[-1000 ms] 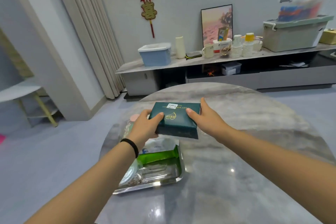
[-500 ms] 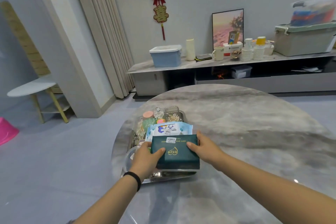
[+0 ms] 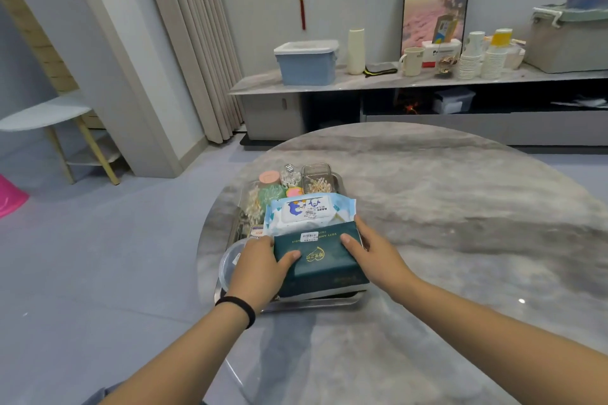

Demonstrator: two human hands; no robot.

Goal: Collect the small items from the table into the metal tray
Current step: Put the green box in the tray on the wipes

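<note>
Since 1.0 s ago: the green pack (image 3: 317, 260) has come down from mid-air over the table's far part to the near end of the tray (image 3: 316, 303); both hands came down with it. Since 0.5 s ago: little change, pack and hands in about the same place.

Left hand (image 3: 260, 268) holds the pack's left end, thumb across the top face, fingers hidden behind the end. Right hand (image 3: 373, 251) holds the right end, thumb on top, fingers round the far right corner. Grip is narrow, both hands closed onto the pack. Black band on the left wrist.

Edges and room: tray sits at the table's (image 3: 460, 223) left edge, its left rim near the rounded edge. To the right of the tray the grey marbled top lies open out to the far rim. The tray's near rim shows below the pack as a bright strip. Whether the pack's underside touches the tray or what lies beneath it cannot be told.

Pack: dark green, rectangular, gold emblem and lettering on top, small white barcode label near its far edge. Just beyond it, touching or overlapping, a blue-and-white wipes pack (image 3: 311, 210). Further back in the tray: a clear box of cotton swabs (image 3: 318, 181), a pink-lidded jar (image 3: 269, 178). A clear round lid (image 3: 232, 261) lies under the left hand.
</note>
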